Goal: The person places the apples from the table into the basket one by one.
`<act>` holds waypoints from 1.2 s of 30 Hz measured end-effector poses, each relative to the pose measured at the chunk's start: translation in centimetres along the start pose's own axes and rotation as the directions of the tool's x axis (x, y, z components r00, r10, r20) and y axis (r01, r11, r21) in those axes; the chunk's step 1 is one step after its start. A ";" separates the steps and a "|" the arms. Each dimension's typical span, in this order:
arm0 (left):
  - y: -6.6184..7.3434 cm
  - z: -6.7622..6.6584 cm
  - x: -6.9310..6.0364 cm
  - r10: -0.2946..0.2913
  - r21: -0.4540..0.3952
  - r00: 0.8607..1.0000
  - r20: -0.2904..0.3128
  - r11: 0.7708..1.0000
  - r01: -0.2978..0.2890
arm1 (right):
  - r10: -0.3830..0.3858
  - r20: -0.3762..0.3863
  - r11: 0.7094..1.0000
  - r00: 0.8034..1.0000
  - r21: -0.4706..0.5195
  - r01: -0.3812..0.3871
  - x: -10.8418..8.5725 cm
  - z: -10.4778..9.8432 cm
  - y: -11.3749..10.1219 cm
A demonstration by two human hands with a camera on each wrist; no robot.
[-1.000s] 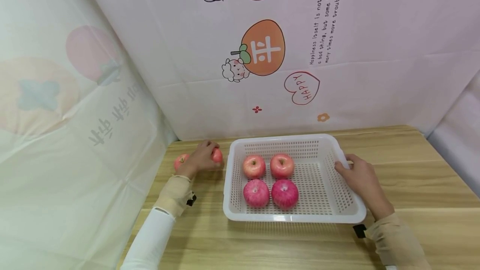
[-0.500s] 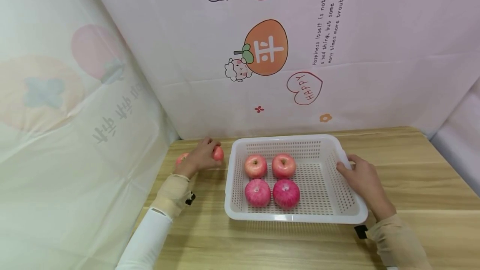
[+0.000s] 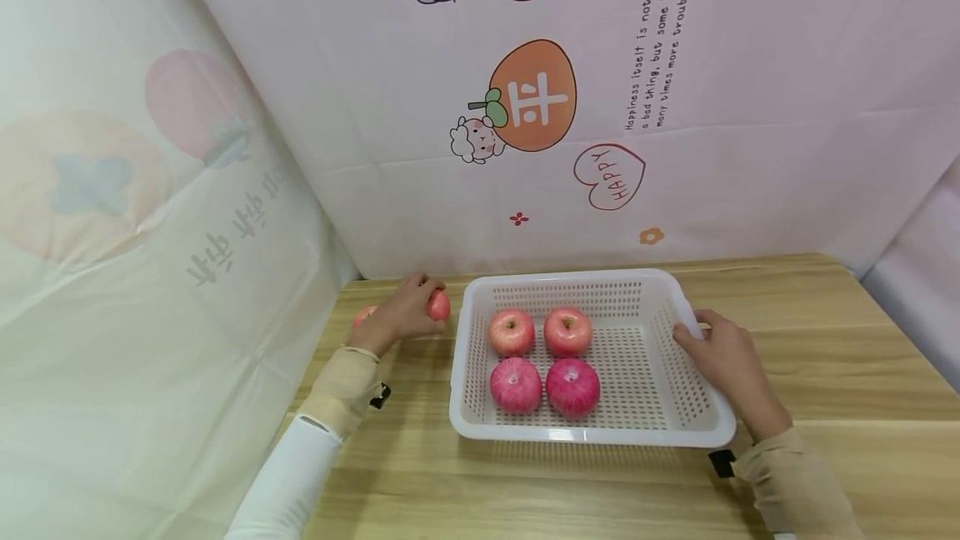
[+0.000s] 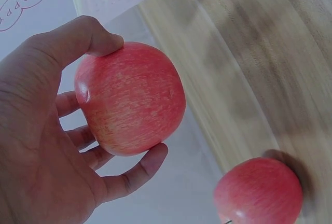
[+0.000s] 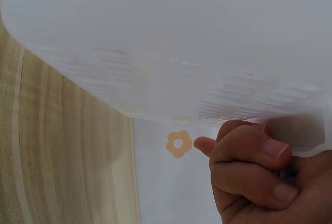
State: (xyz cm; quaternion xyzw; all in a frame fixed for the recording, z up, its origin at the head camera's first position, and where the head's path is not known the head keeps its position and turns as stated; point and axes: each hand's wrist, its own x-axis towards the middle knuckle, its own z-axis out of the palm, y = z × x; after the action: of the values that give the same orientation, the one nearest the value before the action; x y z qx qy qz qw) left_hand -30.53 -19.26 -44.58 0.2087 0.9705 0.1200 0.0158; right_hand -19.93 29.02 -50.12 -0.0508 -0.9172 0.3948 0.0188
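Barely anything's changing from a second ago: the left hand (image 3: 402,315) is keeping its fingers (image 4: 139,173) curled wide round an apple (image 4: 132,99) just outside the basket (image 3: 555,435), the right hand (image 3: 727,361) is gripping the basket, so that apple's still not joining the four apples (image 3: 567,332) inside.

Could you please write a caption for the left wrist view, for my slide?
Left hand holding a red apple, with a second apple lying on the wooden table.

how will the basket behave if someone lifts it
The basket is probably stiff: it shows no bend where the right hand holds it. Its left half may feel heavier, since its four apples sit mostly there. Being round, they could roll if it tilts.
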 end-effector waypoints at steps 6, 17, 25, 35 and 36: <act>0.5 -0.4 -0.2 0.016 0.007 1.000 -0.012 1.000 -0.016 | -0.008 0.001 1.000 1.000 0.010 0.008 0.0 0.0 -0.1; 1.4 -1.1 -0.3 0.035 0.032 0.999 -0.033 0.999 -0.034 | -0.017 -0.004 1.000 1.000 0.005 0.017 0.0 0.0 0.0; 2.0 -1.9 -0.7 0.035 0.020 0.999 -0.037 0.999 -0.035 | -0.005 0.007 1.000 1.000 0.007 0.005 0.0 -0.1 -0.1; 2.5 -2.7 -1.0 0.045 0.002 0.998 -0.045 0.999 -0.045 | -0.013 -0.007 1.000 1.000 0.000 0.013 0.1 0.0 0.1; 2.6 -2.8 -1.0 0.044 0.000 0.998 -0.043 0.999 -0.044 | -0.016 -0.010 1.000 1.000 -0.001 0.016 0.1 0.0 0.1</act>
State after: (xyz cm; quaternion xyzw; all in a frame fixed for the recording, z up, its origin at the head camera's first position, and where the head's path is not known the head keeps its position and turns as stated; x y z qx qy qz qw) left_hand -28.84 -18.02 -41.31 0.2274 0.9657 0.1253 -0.0075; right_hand -19.99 29.10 -50.20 -0.0457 -0.9176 0.3940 0.0266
